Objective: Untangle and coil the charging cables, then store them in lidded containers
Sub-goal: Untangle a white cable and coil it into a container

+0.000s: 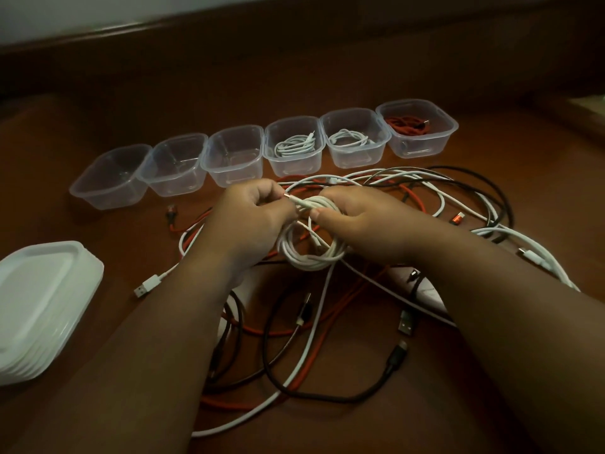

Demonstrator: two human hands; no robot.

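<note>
Sprawling nearest the camera, the loose tangle of cables (pixel 294 339) lies on the brown table (pixel 327 77): white, black and red-orange leads crossing each other, too knotted to count surely, though several plugs show, among them a white USB plug (pixel 145 287) off to the left. A stack of white lids (pixel 42 306) sits at the near left edge; its layers blur together, so I cannot give their number.

Just above the tangle, both hands work one white coil (pixel 311 237). The left hand (pixel 252 214) pinches the cable's free end by its plug, fingers curled round it; the right hand (pixel 357 221) grips the bundled loops, thumb pressed across them. This cable looks light, soft and springy, so the loops will likely spring open if released; the best hold is probably across all the turns at one spot, with the plug end tucked through the ring to lock it.

Beyond the hands, six clear containers (pixel 235 155) stand in a row, touching side by side, all without lids. Counting from the left, three are empty, two hold one white coiled cable each, and the rightmost container (pixel 417 127) holds a red one. Three stored, then, and the coil in hand would be the fourth.
</note>
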